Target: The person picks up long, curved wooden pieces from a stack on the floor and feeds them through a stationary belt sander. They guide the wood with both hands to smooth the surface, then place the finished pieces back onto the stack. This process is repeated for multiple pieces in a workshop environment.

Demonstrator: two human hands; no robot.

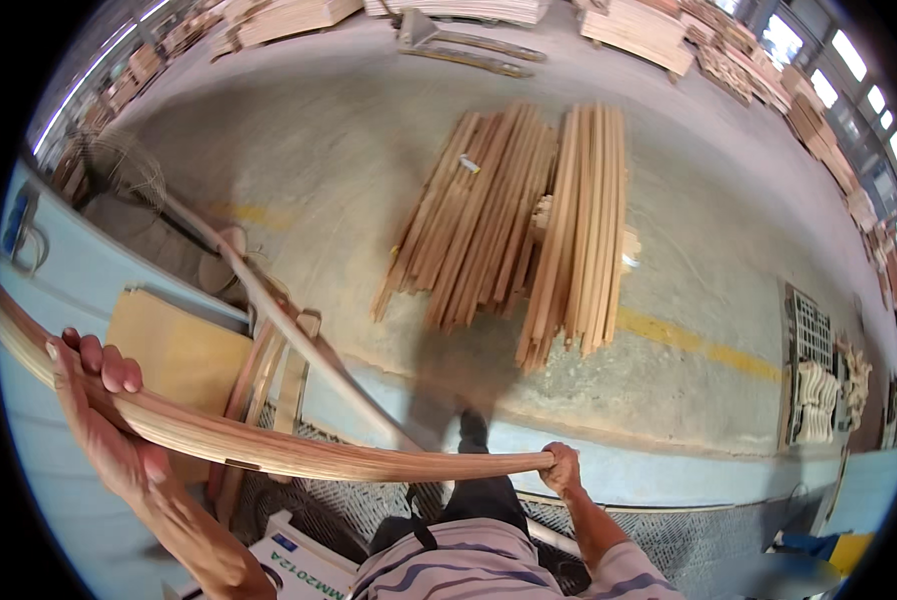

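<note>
Over the feed I see a wide grey concrete floor point(339, 165) marked by a worn yellow line point(659, 329). Stacks of pale wood point(294, 20) sit along the far side, a pallet truck point(421, 32) near them. Bright windows point(849, 56) run down the right side; a wire-caged fan point(124, 165) stands at left.

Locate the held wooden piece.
In the head view, the wooden piece runs from the left rim to lower centre, above the striped shirt; the left hand holds it at left, the right hand at its right end.
</note>
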